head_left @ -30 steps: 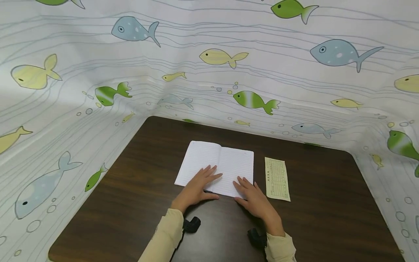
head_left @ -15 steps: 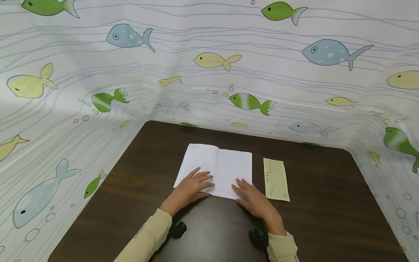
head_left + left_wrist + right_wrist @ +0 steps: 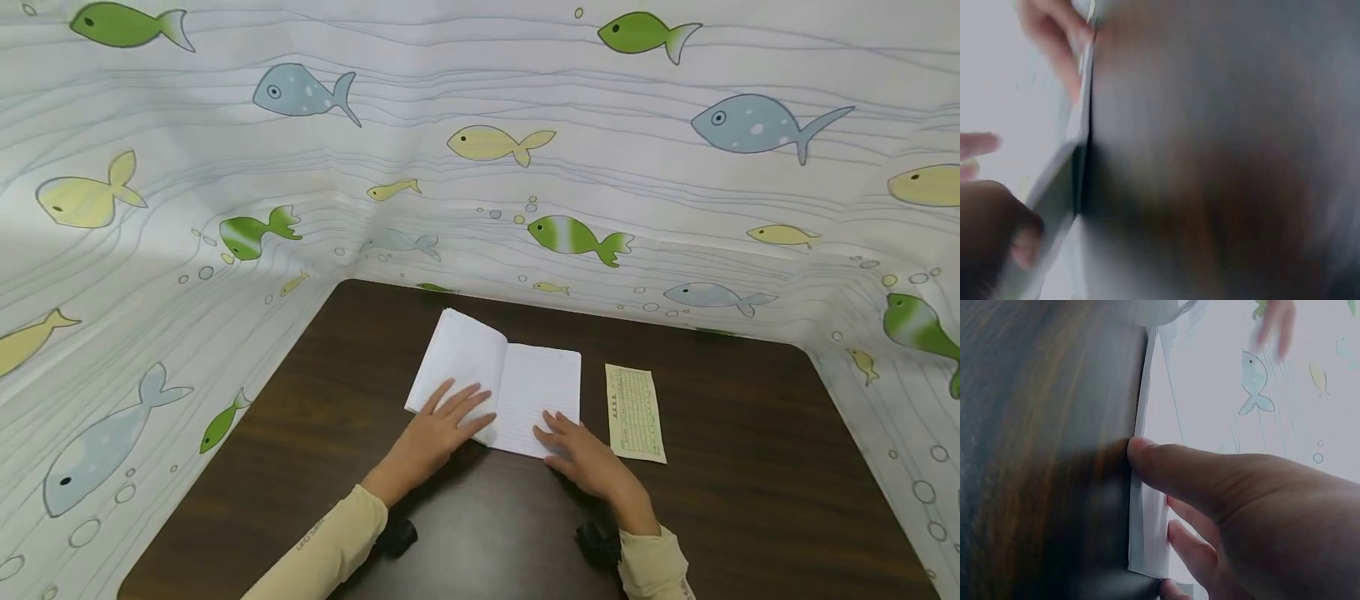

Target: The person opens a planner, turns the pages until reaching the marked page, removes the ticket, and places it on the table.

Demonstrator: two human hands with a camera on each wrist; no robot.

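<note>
An open notebook point(image 3: 538, 392) with lined white pages lies on the dark brown table, its left half raised and tilted. My left hand point(image 3: 433, 435) holds that left half near its lower edge, with spread fingers over the page. In the blurred left wrist view, the left thumb point(image 3: 1025, 247) is against the underside of the tilted half point(image 3: 1054, 181). My right hand point(image 3: 588, 460) rests on the lower right page, fingers extended. The right wrist view shows the right thumb point(image 3: 1154, 456) touching the notebook's near edge.
A pale yellow printed slip point(image 3: 636, 412) lies just right of the notebook. The brown table point(image 3: 750, 467) is bordered at the back and sides by a white sheet point(image 3: 420, 108) printed with fish. Black wrist camera mounts point(image 3: 396, 537) sit under the forearms.
My left hand has shifted left along the notebook's lower edge, and the notebook's left half has risen from lying flat. The right hand has stayed nearly in place.
</note>
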